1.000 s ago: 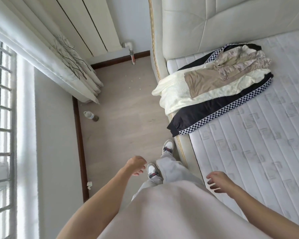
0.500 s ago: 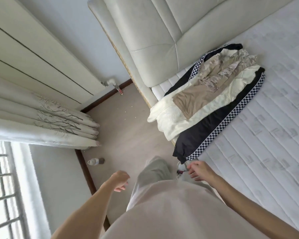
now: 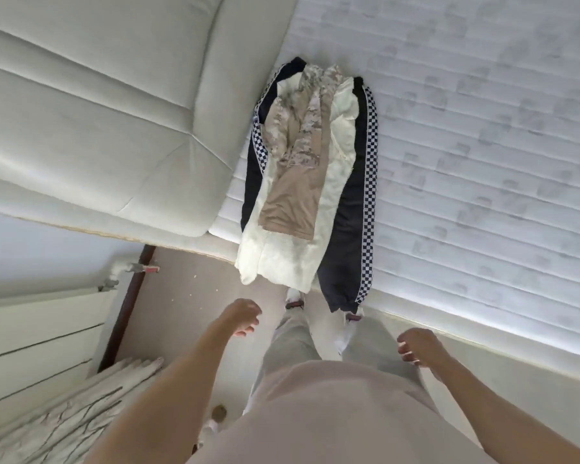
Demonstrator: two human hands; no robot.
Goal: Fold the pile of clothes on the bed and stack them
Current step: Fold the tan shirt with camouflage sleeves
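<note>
A pile of clothes lies at the mattress (image 3: 482, 162) corner beside the headboard. A tan and camouflage garment (image 3: 295, 169) is on top, over a cream garment (image 3: 282, 259) that hangs past the bed edge. Beneath both lies a black garment with a checkered stripe (image 3: 352, 229). My left hand (image 3: 243, 316) hovers above the floor just short of the cream hem, fingers loosely curled and holding nothing. My right hand (image 3: 416, 344) hangs by the bed's side edge, right of the black garment's end, also holding nothing.
The padded cream headboard (image 3: 114, 128) fills the upper left. A radiator (image 3: 41, 329) and a curtain (image 3: 67, 420) stand at the lower left, with a pipe valve (image 3: 148, 269) by the skirting. A bottle (image 3: 219, 413) lies on the floor near my feet.
My view has turned so the pile now runs straight ahead and closer. Both hands have moved up towards the bed edge; the clothes have not shifted.
</note>
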